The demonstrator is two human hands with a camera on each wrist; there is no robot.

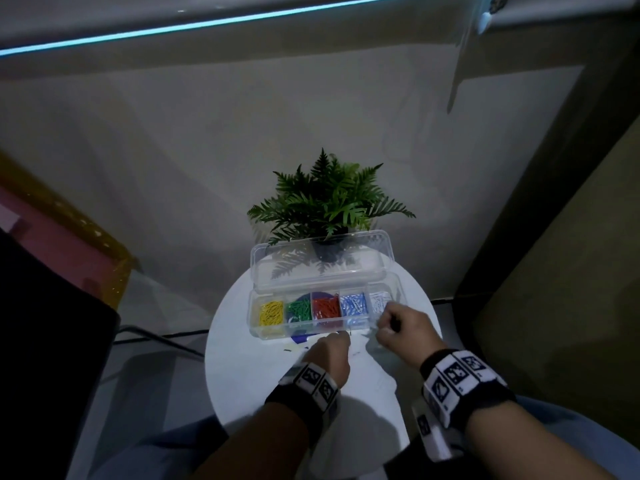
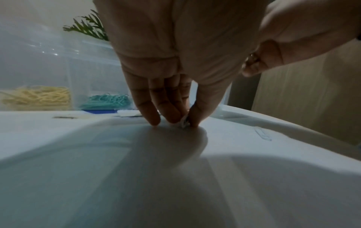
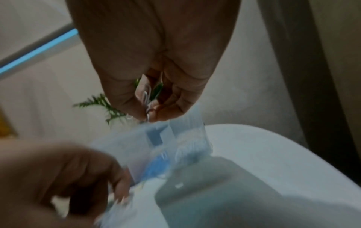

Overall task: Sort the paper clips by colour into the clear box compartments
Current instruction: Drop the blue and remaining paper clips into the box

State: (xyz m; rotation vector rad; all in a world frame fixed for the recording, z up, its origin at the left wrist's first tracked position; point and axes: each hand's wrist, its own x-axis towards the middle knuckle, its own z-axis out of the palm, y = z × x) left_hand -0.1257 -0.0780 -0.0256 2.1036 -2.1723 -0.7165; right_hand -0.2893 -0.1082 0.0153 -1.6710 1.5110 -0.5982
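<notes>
The clear box [image 1: 254, 318] stands lid-open on the round white table [image 1: 242, 382], with yellow [image 1: 270, 312], green [image 1: 298, 310], red [image 1: 325, 308], blue [image 1: 353, 304] and white clips [image 1: 379, 299] in separate compartments. My left hand [image 1: 341, 336] reaches the table just in front of the box. In the left wrist view its fingertips [image 2: 154, 120] pinch a white paper clip [image 2: 184, 123] against the tabletop. My right hand [image 1: 386, 318] hovers over the box's right end and pinches a pale paper clip [image 3: 146, 97] above the box [image 3: 187, 131].
A potted fern [image 1: 329, 202] stands right behind the open lid [image 1: 322, 261]. A blue disc [image 1: 299, 337] pokes out from under the box front. A loose white clip [image 2: 262, 133] lies on the table to the right of my left hand. The table edge is close on both sides.
</notes>
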